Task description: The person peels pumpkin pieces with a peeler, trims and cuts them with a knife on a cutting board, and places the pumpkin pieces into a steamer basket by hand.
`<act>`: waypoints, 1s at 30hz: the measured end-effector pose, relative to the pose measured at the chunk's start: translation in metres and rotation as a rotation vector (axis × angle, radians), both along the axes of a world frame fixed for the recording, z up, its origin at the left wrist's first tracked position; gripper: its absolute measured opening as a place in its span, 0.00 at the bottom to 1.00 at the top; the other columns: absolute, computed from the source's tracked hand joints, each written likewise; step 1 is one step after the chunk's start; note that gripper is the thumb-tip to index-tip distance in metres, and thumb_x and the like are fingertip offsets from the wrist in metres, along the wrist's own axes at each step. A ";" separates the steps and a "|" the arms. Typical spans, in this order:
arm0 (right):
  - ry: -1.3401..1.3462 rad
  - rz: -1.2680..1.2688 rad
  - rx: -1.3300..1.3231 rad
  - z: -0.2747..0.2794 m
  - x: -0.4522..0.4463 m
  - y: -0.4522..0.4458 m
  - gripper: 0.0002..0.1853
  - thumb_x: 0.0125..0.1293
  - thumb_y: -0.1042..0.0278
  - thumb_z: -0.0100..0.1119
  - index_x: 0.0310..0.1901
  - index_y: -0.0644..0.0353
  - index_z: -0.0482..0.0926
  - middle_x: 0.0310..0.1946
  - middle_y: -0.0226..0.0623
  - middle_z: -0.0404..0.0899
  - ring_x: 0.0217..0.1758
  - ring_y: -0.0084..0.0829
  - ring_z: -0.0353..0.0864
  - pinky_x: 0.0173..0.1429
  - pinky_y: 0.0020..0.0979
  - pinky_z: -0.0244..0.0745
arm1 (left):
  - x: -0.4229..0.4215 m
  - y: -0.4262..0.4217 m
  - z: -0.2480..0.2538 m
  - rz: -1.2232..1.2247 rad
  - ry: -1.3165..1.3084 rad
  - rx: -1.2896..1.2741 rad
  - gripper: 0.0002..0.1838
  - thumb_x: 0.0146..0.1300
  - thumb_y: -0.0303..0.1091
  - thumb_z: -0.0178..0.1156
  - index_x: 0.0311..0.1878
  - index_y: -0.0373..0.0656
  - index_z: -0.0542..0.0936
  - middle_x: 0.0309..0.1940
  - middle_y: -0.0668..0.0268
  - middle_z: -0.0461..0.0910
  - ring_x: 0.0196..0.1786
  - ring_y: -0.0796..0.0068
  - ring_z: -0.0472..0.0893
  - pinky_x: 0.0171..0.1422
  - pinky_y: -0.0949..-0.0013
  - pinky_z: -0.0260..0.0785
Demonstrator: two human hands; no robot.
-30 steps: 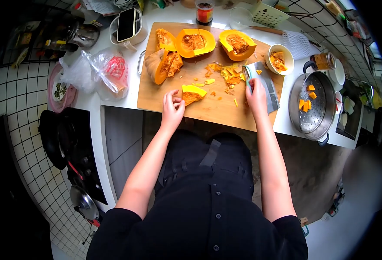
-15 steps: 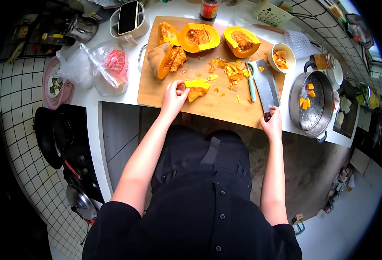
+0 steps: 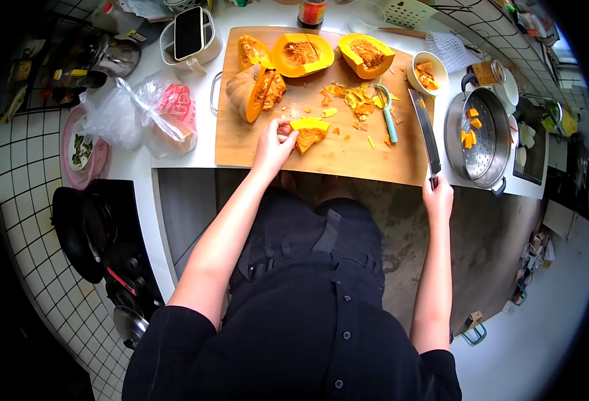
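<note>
My left hand [image 3: 276,144] is closed on the left end of a pumpkin wedge [image 3: 311,134] at the front of the wooden cutting board [image 3: 361,160]. Fingers of my right hand [image 3: 438,194] wrap round the handle of a large knife [image 3: 425,127], its blade raised over the board's right edge. A green peeler [image 3: 388,115] lies on the board beside a heap of pumpkin peelings [image 3: 356,99]. Larger pumpkin pieces [image 3: 302,55] rest along the back of the board, and a thick unpeeled piece [image 3: 246,93] is at its left.
Right of the board are a bowl of scraps [image 3: 428,73] and a steamer pot [image 3: 479,138] holding several pumpkin cubes. Plastic bags [image 3: 164,113] and a container with a phone [image 3: 191,37] stand on the left. A jar [image 3: 312,13] is behind the board.
My right hand has let go of the peeler, taken the knife by its handle and lifted it rightward off the board. My left hand has closed on the wedge, which has shifted slightly.
</note>
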State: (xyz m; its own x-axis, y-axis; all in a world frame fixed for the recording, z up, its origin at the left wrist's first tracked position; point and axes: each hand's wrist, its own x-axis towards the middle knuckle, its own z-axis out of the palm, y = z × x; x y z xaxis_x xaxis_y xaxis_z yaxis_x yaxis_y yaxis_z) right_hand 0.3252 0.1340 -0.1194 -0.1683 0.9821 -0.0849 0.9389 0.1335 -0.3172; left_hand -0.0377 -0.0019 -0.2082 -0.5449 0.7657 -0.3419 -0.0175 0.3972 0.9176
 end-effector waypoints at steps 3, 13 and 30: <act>0.234 -0.058 -0.098 0.020 -0.013 -0.030 0.08 0.59 0.72 0.58 0.28 0.68 0.72 0.16 0.38 0.68 0.21 0.20 0.65 0.29 0.28 0.67 | -0.001 -0.003 -0.001 -0.012 0.001 0.024 0.18 0.60 0.30 0.64 0.50 0.34 0.73 0.34 0.64 0.76 0.30 0.78 0.80 0.37 0.75 0.75; 0.755 -0.185 -0.849 0.036 -0.117 -0.098 0.20 0.73 0.50 0.48 0.27 0.55 0.69 0.16 0.22 0.60 0.14 0.15 0.57 0.18 0.20 0.52 | -0.003 -0.004 0.000 -0.020 -0.023 0.045 0.17 0.59 0.31 0.65 0.48 0.34 0.73 0.31 0.65 0.77 0.29 0.79 0.80 0.36 0.75 0.74; 0.524 -0.088 -0.889 0.013 -0.163 -0.109 0.31 0.73 0.43 0.43 0.21 0.64 0.69 0.15 0.36 0.68 0.19 0.25 0.69 0.28 0.29 0.67 | -0.006 0.000 -0.015 -0.100 0.044 0.072 0.12 0.63 0.25 0.61 0.45 0.34 0.70 0.25 0.70 0.70 0.25 0.83 0.76 0.30 0.78 0.72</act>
State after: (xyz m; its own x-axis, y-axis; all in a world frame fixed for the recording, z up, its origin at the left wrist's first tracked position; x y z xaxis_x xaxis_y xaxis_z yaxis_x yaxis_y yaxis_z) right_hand 0.1627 0.0250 -0.1065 -0.3235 0.6113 -0.7223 0.6499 -0.4112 -0.6392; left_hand -0.0435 -0.0023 -0.2228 -0.4777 0.8386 -0.2620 0.0594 0.3284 0.9427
